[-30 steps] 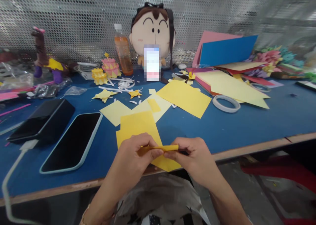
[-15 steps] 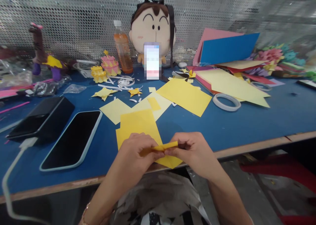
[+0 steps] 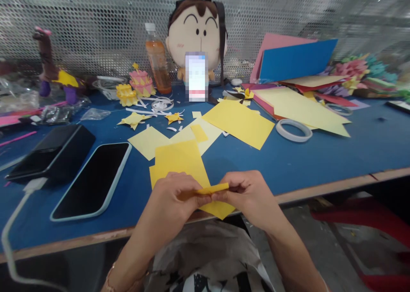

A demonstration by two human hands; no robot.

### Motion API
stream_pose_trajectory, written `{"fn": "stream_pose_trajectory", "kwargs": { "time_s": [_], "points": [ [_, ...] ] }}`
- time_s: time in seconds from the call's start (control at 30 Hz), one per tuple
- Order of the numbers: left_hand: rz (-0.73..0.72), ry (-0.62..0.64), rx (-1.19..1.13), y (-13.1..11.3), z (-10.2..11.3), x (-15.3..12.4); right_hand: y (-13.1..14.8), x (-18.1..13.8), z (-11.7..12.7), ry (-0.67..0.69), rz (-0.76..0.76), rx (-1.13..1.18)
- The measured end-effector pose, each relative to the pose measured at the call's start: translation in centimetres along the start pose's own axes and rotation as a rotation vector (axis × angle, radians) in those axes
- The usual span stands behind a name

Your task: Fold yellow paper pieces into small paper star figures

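My left hand point(image 3: 174, 198) and my right hand point(image 3: 245, 194) meet just above the table's near edge, both pinched on a small folded strip of yellow paper point(image 3: 213, 188) held flat between the fingertips. Under the hands lies a yellow paper sheet point(image 3: 179, 159) on the blue table point(image 3: 304, 164). More yellow sheets point(image 3: 238, 123) lie a little farther back. My forearms come up from the bottom of the view.
A phone point(image 3: 92, 179) and a black power bank point(image 3: 48, 153) lie at the left. A tape roll point(image 3: 294, 129), coloured paper stacks point(image 3: 297, 61), a plush doll point(image 3: 197, 36), an orange bottle point(image 3: 155, 59), folded paper flowers point(image 3: 134, 89) and scraps crowd the back.
The hands and the folded strip have risen slightly in the view and the strip looks a little shorter and more tightly pinched. Nothing on the table has moved.
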State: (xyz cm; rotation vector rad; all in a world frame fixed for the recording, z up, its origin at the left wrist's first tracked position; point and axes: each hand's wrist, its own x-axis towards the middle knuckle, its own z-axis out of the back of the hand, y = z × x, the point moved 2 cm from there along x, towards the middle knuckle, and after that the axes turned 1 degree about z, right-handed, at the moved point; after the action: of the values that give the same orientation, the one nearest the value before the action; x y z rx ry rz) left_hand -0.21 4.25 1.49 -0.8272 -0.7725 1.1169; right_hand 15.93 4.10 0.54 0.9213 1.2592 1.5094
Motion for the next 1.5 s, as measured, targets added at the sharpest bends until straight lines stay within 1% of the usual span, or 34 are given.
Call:
{"fn": "stream_pose_trajectory", "kwargs": {
  "time_s": [0.13,0.33,0.43,0.67,0.8,1.0,1.2,1.4,1.5],
  "points": [
    [-0.001,0.033,0.01,-0.1,0.1,0.0,0.3,0.1,0.0,0.033,-0.001,0.014],
    [-0.009,0.159,0.053,-0.4,0.3,0.0,1.2,0.3,0.2,0.146,-0.008,0.015],
    [-0.014,0.181,0.055,-0.5,0.4,-0.1,1.3,0.4,0.3,0.152,-0.026,0.045],
    [-0.025,0.129,0.025,-0.6,0.5,-0.1,1.0,0.1,0.0,0.064,-0.071,0.108],
    [-0.005,0.105,0.026,-0.5,0.4,-0.1,1.0,0.0,-0.1,0.028,-0.051,0.109],
    [0.035,0.05,0.075,-0.4,0.6,-0.3,0.7,-0.1,0.2,0.066,-0.043,0.015],
    [0.041,0.036,0.107,-0.4,0.7,-0.2,0.6,-0.3,0.2,0.031,-0.007,-0.019],
    [0.031,0.004,0.109,-0.5,0.8,-0.3,0.8,-0.6,0.5,0.093,-0.058,-0.068],
    [0.019,-0.009,0.108,-0.5,0.8,-0.2,0.5,-0.6,0.5,0.084,-0.061,-0.082]
  ]
}}
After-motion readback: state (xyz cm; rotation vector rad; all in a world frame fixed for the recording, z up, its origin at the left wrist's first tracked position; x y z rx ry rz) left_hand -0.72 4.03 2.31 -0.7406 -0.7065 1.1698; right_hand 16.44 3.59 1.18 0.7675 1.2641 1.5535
